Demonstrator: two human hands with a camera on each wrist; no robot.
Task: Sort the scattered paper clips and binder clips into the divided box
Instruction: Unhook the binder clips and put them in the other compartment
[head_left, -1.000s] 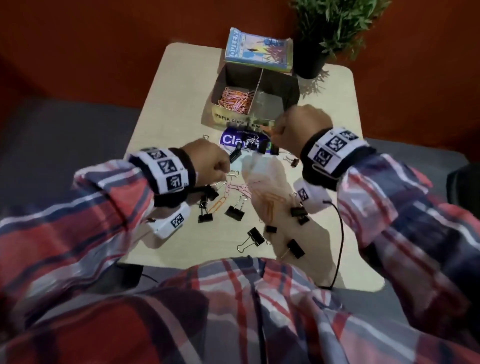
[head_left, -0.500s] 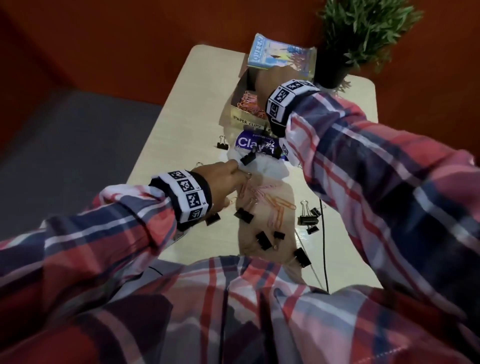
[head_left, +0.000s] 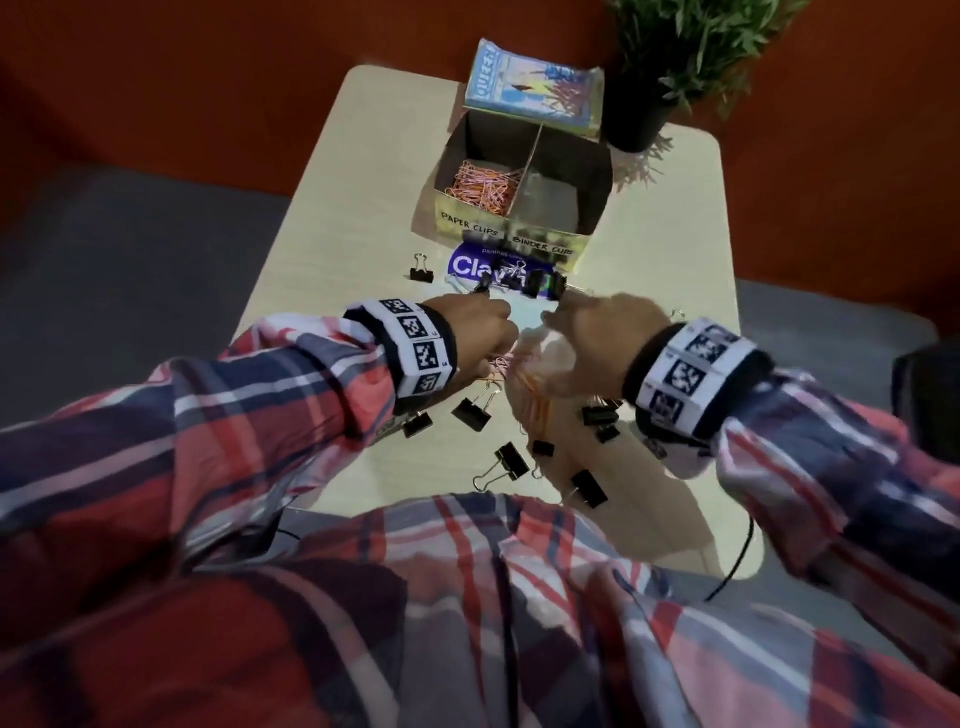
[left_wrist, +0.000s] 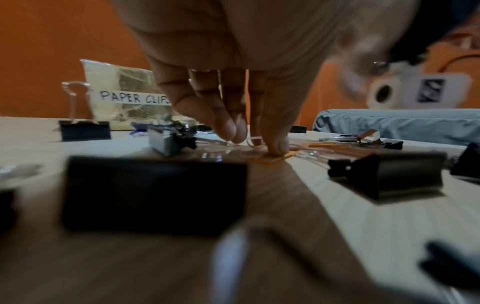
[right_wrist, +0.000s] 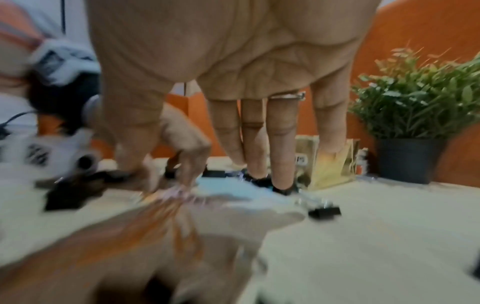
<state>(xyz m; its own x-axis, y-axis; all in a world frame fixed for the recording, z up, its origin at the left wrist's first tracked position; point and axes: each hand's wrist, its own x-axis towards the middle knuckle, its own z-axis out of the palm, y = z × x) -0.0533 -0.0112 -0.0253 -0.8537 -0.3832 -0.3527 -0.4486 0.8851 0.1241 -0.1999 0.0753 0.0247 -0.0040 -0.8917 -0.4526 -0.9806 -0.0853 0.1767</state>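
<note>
The divided box (head_left: 545, 236) stands at the table's far side. Its left cell, marked PAPER CLIPS, holds a heap of pink and orange paper clips (head_left: 483, 184); the right cell, marked BINDER CLIPS, looks dark. My left hand (head_left: 483, 332) (left_wrist: 255, 142) is down on the loose paper clips (head_left: 530, 400), its thumb and fingertips pinching a pink paper clip (left_wrist: 257, 140). My right hand (head_left: 587, 332) hangs beside it with straight fingers. Its fingertips (right_wrist: 281, 181) touch a cluster of black binder clips (head_left: 535, 283) (right_wrist: 283, 190).
More binder clips lie scattered near me (head_left: 472, 410) (head_left: 511, 460) (head_left: 589, 488), and one apart at the left (head_left: 421, 273). A purple card (head_left: 467, 265) lies before the box, a blue booklet (head_left: 535, 88) behind it, a potted plant (head_left: 631, 119) at the far right. A black cable (head_left: 737, 566) runs off the near edge.
My right hand has come back from over the box down to the binder clips by the purple card. My left hand has shifted forward onto the paper clips.
</note>
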